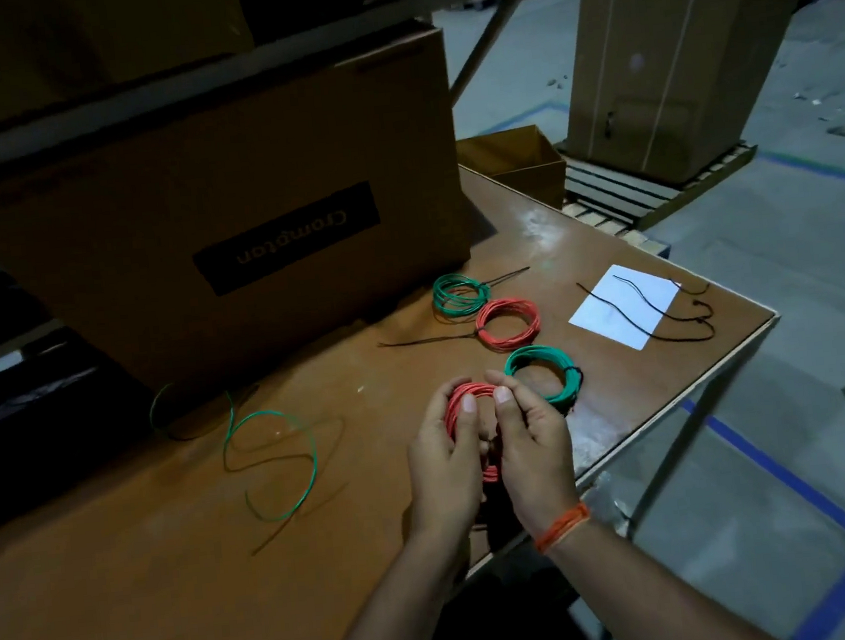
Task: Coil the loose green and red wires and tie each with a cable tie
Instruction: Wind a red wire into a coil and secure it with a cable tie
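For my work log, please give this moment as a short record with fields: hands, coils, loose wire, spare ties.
left hand: grips the red coil in hand
right hand: grips the same coil
tied coils on table: far green coil, far red coil, near green coil
loose green wire: uncoiled, left of the hands
spare cable ties: black, lying across the white paper

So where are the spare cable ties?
In the head view, the spare cable ties lie at the table's far right corner, partly across a white sheet of paper, right of the tied red coil.
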A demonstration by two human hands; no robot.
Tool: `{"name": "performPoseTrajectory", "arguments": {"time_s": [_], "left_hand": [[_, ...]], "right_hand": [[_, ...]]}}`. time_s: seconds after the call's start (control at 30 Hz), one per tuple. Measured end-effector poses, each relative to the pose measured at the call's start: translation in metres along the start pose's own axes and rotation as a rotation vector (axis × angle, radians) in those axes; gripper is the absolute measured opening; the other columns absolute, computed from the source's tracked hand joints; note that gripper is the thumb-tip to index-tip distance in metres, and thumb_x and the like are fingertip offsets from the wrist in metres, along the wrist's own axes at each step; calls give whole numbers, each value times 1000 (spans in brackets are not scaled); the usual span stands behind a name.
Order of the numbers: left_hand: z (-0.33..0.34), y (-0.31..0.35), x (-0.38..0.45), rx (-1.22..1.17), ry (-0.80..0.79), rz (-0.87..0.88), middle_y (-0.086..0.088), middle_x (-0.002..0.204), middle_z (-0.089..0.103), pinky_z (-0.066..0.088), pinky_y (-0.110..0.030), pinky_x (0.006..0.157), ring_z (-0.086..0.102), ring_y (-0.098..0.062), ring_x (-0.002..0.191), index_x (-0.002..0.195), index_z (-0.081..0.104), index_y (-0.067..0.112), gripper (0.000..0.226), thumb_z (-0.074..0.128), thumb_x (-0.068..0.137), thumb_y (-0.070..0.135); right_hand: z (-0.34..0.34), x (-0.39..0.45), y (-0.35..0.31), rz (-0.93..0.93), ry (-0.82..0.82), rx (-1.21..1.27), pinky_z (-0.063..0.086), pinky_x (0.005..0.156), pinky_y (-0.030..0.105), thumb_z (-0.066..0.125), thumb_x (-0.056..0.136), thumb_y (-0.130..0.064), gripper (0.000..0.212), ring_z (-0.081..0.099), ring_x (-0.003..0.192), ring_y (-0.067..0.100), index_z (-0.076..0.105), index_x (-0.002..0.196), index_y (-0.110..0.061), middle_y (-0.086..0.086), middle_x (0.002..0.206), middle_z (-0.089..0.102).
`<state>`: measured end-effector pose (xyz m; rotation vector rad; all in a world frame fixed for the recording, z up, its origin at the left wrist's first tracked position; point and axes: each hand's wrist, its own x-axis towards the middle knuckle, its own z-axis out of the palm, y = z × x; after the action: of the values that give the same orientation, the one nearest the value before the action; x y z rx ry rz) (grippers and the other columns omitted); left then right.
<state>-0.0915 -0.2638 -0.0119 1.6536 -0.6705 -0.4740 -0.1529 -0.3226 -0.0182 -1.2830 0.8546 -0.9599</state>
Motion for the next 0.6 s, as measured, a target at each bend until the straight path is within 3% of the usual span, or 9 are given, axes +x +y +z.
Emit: {"name": "performPoseTrajectory", "arguments": {"time_s": [0.1,0.17,0.27,0.4,0.47,0.6], "left_hand": [[18,-1,15,68,12,19,11,103,71,59,-33,84,68,-2,95,129,56,28,27,51,105,39],[30,1,25,34,26,17,9,96,71,60,-37,80,69,-7,87,125,55,28,22,48,106,36],[45,9,33,-99,34,-14,-10,84,66,53,-37,65,61,-15,70,118,57,23,21,43,108,34],[57,22,39,-230,49,-46,-5,72,58,44,-22,54,51,-11,60,118,58,11,29,41,107,32],[59,28,44,-229,63,-23,-8,76,60,43,-22,53,50,-12,59,117,61,11,29,41,107,30],[62,42,53,-262,55,26,-8,80,64,45,-22,52,51,-11,59,116,68,18,27,43,107,26]], "right_hand": [[-13,26,2,-30,-6,-49,56,89,33,50,104,-26,22,68,99,3,71,110,-29,-20,102,70],[-21,41,5,-48,-41,-88,58,86,43,50,102,-37,24,70,96,15,71,111,-30,-7,101,72],[-31,59,6,-62,-107,-63,58,83,50,49,99,-44,29,67,86,23,69,116,-30,5,97,72],[-38,71,-9,-90,-151,7,52,67,33,51,100,-37,24,62,70,9,70,114,-29,-2,90,72],[-40,75,-15,-108,-151,17,46,63,26,52,101,-32,22,57,64,0,70,113,-29,-8,83,70],[-46,82,-32,-156,-154,17,48,63,25,51,104,-27,23,59,66,1,71,114,-23,-9,84,71]]}}
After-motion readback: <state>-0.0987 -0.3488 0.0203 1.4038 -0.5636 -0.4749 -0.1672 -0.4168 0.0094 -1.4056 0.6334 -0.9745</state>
